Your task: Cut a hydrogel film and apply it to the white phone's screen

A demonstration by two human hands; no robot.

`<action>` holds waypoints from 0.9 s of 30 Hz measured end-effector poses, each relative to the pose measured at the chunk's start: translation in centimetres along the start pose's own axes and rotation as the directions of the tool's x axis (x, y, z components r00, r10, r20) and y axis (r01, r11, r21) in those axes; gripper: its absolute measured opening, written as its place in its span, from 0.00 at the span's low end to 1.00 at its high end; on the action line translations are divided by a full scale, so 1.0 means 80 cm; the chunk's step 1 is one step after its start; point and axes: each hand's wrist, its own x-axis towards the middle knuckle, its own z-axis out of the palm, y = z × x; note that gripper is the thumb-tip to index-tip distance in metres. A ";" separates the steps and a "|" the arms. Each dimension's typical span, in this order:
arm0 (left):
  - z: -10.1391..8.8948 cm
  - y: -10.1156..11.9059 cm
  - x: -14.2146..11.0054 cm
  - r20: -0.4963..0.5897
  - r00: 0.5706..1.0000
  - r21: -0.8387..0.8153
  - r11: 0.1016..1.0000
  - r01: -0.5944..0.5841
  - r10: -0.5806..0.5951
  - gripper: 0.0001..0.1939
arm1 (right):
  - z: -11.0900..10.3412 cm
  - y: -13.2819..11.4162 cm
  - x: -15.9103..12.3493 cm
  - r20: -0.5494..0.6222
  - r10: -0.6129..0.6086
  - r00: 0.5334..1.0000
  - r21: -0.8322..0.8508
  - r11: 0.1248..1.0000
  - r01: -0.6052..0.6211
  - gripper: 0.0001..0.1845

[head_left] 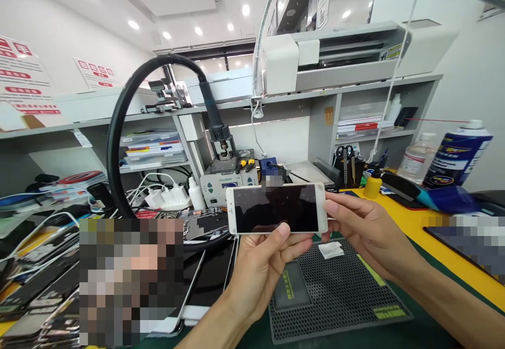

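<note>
A white smartphone (252, 209) with a dark screen is held sideways above the bench, its screen toward me. My left hand (262, 265) grips its lower edge, the thumb over the bottom of the screen and the fingers behind. At the phone's right end, my right hand (365, 228) pinches the edge between thumb and fingers. Beneath both hands lies a dark perforated work mat (331, 291). On the mat, a small folded white wipe (331, 250) rests just below the phone.
Several phones and parts crowd the left side, near a blurred patch. A black hose (114, 144) arches over a rework station (215, 183). To the right stand a blue spray can (453, 154), a clear bottle (418, 157), a yellow bottle (372, 185) and a tool holder (349, 170).
</note>
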 end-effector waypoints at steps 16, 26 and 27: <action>-0.003 -0.001 0.001 -0.064 0.997 0.002 0.999 0.043 -0.043 0.10 | 0.005 -0.003 0.003 0.063 -0.057 0.996 0.031 0.998 0.055 0.16; -0.003 0.001 0.001 -0.054 0.998 -0.041 0.998 0.037 -0.039 0.10 | 0.005 -0.009 -0.001 0.136 -0.085 0.987 0.063 0.995 0.077 0.14; -0.004 0.001 0.001 -0.064 0.997 -0.042 0.999 0.033 -0.036 0.12 | 0.005 -0.010 -0.002 0.142 -0.079 0.987 0.064 0.995 0.070 0.15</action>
